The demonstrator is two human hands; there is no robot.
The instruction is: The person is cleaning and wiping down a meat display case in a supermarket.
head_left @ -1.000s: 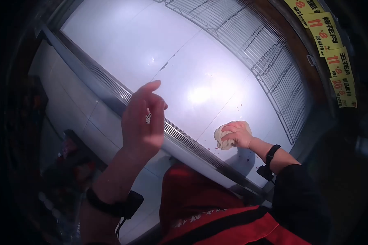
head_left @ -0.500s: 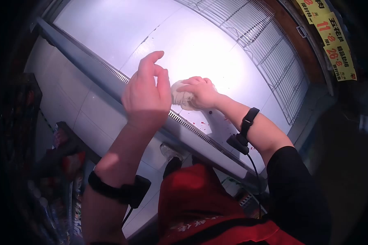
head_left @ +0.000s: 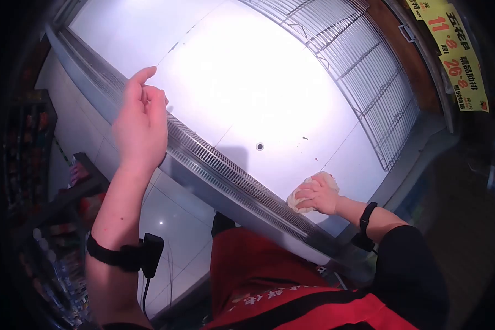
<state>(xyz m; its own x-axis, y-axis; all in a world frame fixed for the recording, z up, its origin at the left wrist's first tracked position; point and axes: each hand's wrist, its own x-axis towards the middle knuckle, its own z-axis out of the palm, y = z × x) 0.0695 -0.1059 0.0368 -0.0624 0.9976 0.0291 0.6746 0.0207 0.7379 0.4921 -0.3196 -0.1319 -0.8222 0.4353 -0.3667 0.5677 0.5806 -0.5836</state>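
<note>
My right hand (head_left: 323, 199) presses a pale, crumpled cloth (head_left: 297, 202) against the white surface (head_left: 225, 82) of a display case, near its front right corner. The fingers are bent over the cloth. My left hand (head_left: 141, 124) is raised above the front edge at the left, holding nothing, with its fingers loosely bent and apart. A round drain hole (head_left: 260, 147) and a small dark speck (head_left: 305, 138) show on the surface between the hands.
A slotted metal vent strip (head_left: 225, 159) runs along the front edge. Wire racks (head_left: 363, 71) stand along the far side. Yellow price signs (head_left: 454, 55) hang at the upper right. Shelves of packaged goods (head_left: 60, 258) are at the lower left.
My right hand has moved the cloth right and toward me. The red spots near the front edge are mostly no longer visible. My left hand has shifted left in view.
</note>
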